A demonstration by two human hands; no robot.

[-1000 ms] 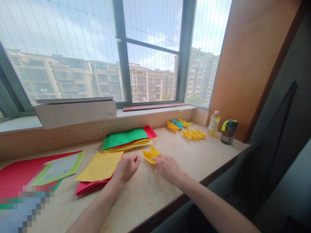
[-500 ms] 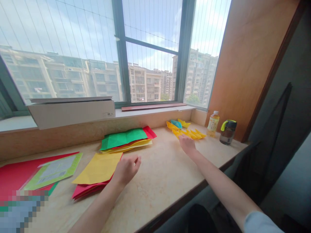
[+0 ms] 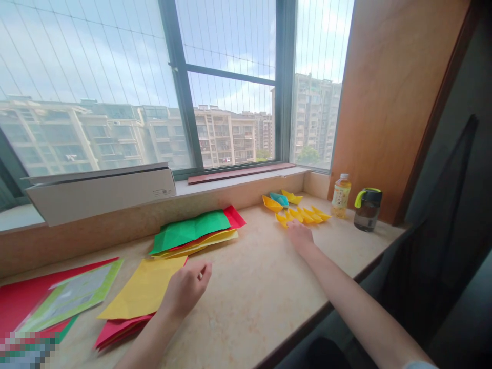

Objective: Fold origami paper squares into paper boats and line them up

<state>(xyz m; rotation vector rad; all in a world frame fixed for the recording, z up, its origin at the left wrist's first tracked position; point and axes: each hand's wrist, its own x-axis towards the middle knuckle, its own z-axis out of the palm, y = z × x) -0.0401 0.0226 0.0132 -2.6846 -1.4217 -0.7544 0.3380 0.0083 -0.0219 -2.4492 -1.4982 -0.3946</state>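
Observation:
My right hand (image 3: 301, 238) reaches to the near side of a row of yellow paper boats (image 3: 310, 215). Its fingers are pinched at the row's left end, on a yellow paper boat (image 3: 282, 220); the fingertips are partly hidden. Behind the row sit an orange-yellow boat (image 3: 271, 204), a blue paper boat (image 3: 280, 199) and another yellow boat (image 3: 292, 197). My left hand (image 3: 188, 287) is loosely curled with nothing visible in it, over the right edge of a stack of yellow paper (image 3: 144, 289) with red sheets (image 3: 119, 330) under it.
Folded green paper (image 3: 194, 230) lies over red and yellow sheets near the wall. Far left are red paper (image 3: 23, 292) and a green-edged packet (image 3: 77, 292). A drink bottle (image 3: 341, 197) and a dark cup (image 3: 368, 210) stand right. A white box (image 3: 103, 192) rests on the sill.
The view has shifted slightly. My right hand has moved a little toward me and right along the row's near side. My left hand stays curled beside the yellow paper.

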